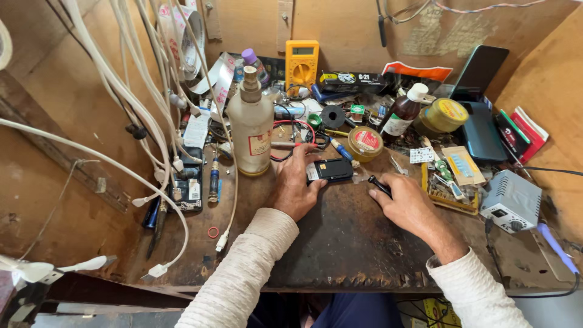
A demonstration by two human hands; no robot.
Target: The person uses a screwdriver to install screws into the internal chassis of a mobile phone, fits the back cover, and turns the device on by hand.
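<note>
Workbench (340, 243): crowding up with tools, jars and white cables, leaving only a small working patch.
Tall bottle (251, 124): standing just beside the left wrist; an elbow nudge is risking a spill.
Left hand (296, 185): pressing fingers flat on the opened phone (330, 170), pinning it at mid-bench.
Right hand (408, 203): closing around a black tool handle (379, 184); a slip is threatening the phone's exposed parts.

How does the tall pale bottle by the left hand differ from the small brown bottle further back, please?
The tall pale bottle is larger, cloudy white, with a tan nozzle top; the brown bottle is smaller, dark, with a white cap. The pale one stands straight beside the left hand; the brown one leans. Both carry labels.
</note>
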